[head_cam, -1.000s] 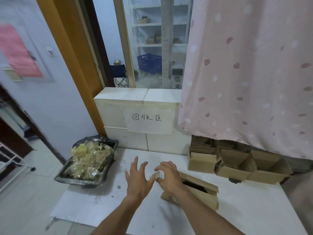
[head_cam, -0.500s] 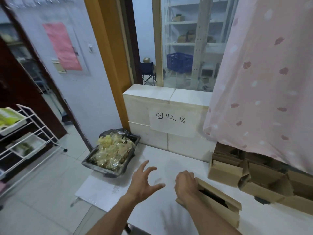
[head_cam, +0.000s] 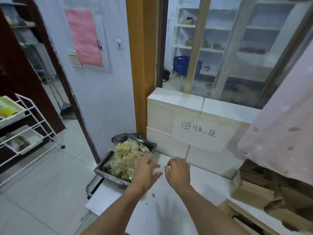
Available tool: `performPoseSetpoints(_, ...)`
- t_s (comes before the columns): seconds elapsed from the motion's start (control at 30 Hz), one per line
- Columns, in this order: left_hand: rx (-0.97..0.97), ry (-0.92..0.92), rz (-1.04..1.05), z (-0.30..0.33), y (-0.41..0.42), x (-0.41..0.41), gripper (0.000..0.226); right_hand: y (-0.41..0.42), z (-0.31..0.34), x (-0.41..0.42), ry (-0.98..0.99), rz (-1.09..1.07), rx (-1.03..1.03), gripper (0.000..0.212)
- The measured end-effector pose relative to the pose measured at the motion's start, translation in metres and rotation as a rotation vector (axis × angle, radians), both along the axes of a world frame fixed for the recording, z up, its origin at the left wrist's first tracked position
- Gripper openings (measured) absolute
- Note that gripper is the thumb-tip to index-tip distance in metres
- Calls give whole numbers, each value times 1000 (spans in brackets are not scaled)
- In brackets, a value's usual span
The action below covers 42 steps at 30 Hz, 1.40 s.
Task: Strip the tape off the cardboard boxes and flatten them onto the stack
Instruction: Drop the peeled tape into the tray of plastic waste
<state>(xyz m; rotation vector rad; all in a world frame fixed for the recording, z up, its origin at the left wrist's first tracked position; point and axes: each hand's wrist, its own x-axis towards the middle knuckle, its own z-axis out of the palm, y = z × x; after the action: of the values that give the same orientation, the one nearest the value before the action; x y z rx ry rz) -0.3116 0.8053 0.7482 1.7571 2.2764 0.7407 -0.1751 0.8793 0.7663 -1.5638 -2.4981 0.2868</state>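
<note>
Soft, even indoor light with faint shadows; motion blur smears both hands and the curtain (head_cam: 279, 129) (edges bow from the wide lens).

I see the tape bin (head_cam: 118, 168) at 10 o'clock on the table (head_cam: 169, 209). Cardboard boxes (head_cam: 264, 192) lie at 3 o'clock. The paper sign (head_cam: 198, 133) sits at 12 o'clock, behind both.

The brown corrugated cardboard boxes (head_cam: 257, 195) sit on a plain white tabletop (head_cam: 171, 211); the black-lined bin (head_cam: 135, 141) brims with yellowish, translucent tape scraps (head_cam: 125, 160); the pale pink curtain (head_cam: 284, 133) carries darker pink leaf-like spots — scattered, irregular; a white paper sign (head_cam: 199, 133) bears black handwritten characters; a blue plastic crate (head_cam: 182, 65) shows behind glass; a pink sheet (head_cam: 84, 36) hangs on the pale bluish wall (head_cam: 105, 99) — beside an orange-brown wooden door frame (head_cam: 140, 65).
</note>
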Motion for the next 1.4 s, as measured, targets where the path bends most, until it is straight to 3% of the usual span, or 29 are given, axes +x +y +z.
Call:
performPoseSetpoints(0.1,32,1,85,4,3,-44,24,6,15,-51,4,38,47,32)
performPoseSetpoints(0.2,6,62,150,8,5,-83,40,12,25,-91,29,70,65,33)
performPoseSetpoints(0.43,-16,79,269,12,23,-133,51,26,28,-164,82,161,123,35)
performPoseSetpoints(0.67,-58,146,397,1,30,-158,40,38,4,-202,40,233,78,38)
performPoseSetpoints(0.8,-69,177,351,-6,36,-170,19,48,-7,-208,1,396,67,34)
performPoseSetpoints(0.93,-117,238,277,-11,40,-171,24,55,-14,-208,-97,524,125,34)
performPoseSetpoints(1.1,-239,334,242,-17,33,-180,14,64,-28,-200,-232,490,122,36)
performPoseSetpoints(1.17,-195,307,276,-24,26,-190,10,68,-38,-190,-251,415,81,38)
performPoseSetpoints(1.4,-91,108,76,-35,35,-163,50,43,-49,-213,-161,404,-51,44)
